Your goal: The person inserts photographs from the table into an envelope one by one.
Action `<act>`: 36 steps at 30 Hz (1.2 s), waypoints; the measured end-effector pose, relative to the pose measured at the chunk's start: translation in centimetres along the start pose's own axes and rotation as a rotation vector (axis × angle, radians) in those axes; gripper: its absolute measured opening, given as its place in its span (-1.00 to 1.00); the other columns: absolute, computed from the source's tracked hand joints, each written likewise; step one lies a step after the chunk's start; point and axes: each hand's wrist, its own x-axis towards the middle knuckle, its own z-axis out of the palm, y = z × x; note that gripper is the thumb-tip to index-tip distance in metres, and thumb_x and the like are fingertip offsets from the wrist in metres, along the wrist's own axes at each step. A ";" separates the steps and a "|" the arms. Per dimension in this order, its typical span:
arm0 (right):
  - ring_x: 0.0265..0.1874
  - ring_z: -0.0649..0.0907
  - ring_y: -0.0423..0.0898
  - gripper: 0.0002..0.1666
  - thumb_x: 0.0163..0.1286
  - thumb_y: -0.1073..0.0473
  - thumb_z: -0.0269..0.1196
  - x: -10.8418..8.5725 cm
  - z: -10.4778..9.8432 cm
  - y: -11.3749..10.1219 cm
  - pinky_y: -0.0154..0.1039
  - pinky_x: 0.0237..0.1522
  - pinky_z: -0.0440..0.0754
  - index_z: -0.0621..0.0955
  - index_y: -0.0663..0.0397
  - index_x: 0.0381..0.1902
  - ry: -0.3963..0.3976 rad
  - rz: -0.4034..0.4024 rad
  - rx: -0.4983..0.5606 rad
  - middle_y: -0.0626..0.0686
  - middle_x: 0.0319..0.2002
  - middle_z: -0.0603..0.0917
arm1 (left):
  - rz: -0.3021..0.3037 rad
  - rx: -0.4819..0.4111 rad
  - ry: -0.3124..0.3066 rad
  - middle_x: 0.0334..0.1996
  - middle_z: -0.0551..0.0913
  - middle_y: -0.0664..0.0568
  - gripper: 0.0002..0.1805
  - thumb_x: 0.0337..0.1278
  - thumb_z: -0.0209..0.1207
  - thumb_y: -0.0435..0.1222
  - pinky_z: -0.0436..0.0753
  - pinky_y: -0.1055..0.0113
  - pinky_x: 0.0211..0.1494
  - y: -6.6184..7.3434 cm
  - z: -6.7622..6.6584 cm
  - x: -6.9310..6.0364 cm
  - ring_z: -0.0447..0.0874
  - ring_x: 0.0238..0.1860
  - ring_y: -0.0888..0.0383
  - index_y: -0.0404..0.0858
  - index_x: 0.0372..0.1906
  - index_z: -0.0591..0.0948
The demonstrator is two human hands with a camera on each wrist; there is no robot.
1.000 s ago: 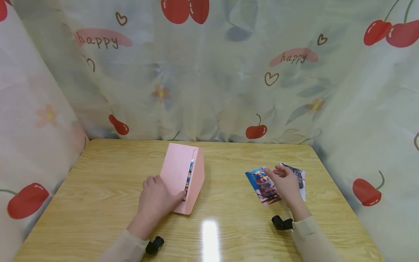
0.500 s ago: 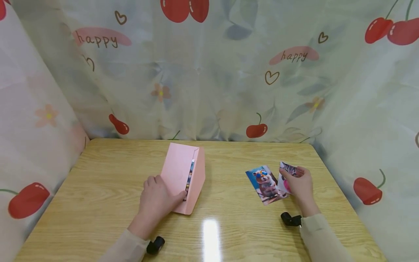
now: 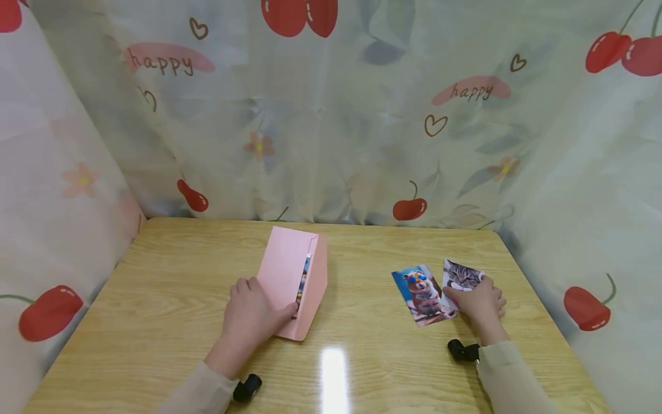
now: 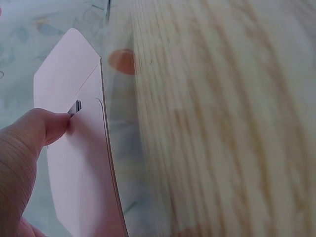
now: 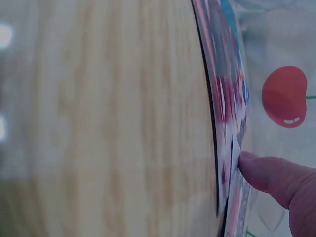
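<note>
In the head view my left hand (image 3: 251, 316) grips a pale pink envelope (image 3: 287, 267) that stands propped open, tilted on the table. Its thumb presses at the opening, where a strip of colourful pictures (image 3: 302, 282) shows inside. The left wrist view has the thumb (image 4: 52, 123) against the pink envelope (image 4: 89, 163). My right hand (image 3: 481, 302) holds a cat picture card (image 3: 460, 275), thumb on its left side and fingers over its right side. A card with a hamster in sunglasses (image 3: 421, 293) lies just left, its lower right corner meeting the cat card.
The wooden table (image 3: 357, 259) has a curtain (image 3: 331, 144) printed with cherries behind it and at both sides. Black wrist devices (image 3: 462, 351) sit below each hand. A bright reflection lies near the table's front.
My right hand has moved right from above the hamster card and taken hold of the cat card. The cat's face now shows above the hand. My left hand stays on the envelope.
</note>
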 end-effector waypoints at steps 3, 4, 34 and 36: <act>0.22 0.01 0.55 0.41 0.06 -0.30 0.39 0.0 0.0 0.0 0.42 0.14 0.00 -0.12 0.49 0.42 -0.022 -0.005 -0.017 0.67 0.24 -0.01 | -0.001 0.003 -0.005 -0.19 0.38 -0.33 0.09 -0.29 0.26 0.39 0.54 0.01 -0.26 0.1 0.1 0.0 0.38 -0.19 -0.14 -0.59 -0.04 0.38; 0.22 0.01 0.56 0.42 0.06 -0.30 0.39 -0.1 -0.1 -0.1 0.42 0.14 -0.01 -0.12 0.49 0.42 -0.027 -0.005 -0.021 0.68 0.24 -0.01 | 0.000 0.003 -0.004 -0.19 0.38 -0.33 0.09 -0.29 0.26 0.39 0.54 0.01 -0.27 0.2 0.1 0.0 0.37 -0.19 -0.14 -0.59 -0.04 0.38; 0.06 0.16 0.57 0.48 0.00 -0.40 0.38 0.7 -1.9 -0.3 0.37 0.05 0.25 -0.10 0.70 0.26 -0.123 0.069 -0.119 0.72 0.03 0.08 | 0.013 0.006 0.003 -0.22 0.38 -0.31 0.08 -0.30 0.27 0.38 0.53 0.02 -0.28 0.4 0.1 -0.2 0.37 -0.21 -0.14 -0.59 -0.07 0.39; 0.06 0.17 0.58 0.47 0.02 -0.37 0.38 0.7 -2.0 -0.2 0.36 0.07 0.23 -0.12 0.71 0.26 -0.131 0.067 -0.123 0.73 0.03 0.08 | 0.016 0.003 0.006 -0.22 0.38 -0.31 0.08 -0.30 0.27 0.38 0.53 0.01 -0.27 0.4 0.1 -0.2 0.38 -0.21 -0.14 -0.59 -0.07 0.39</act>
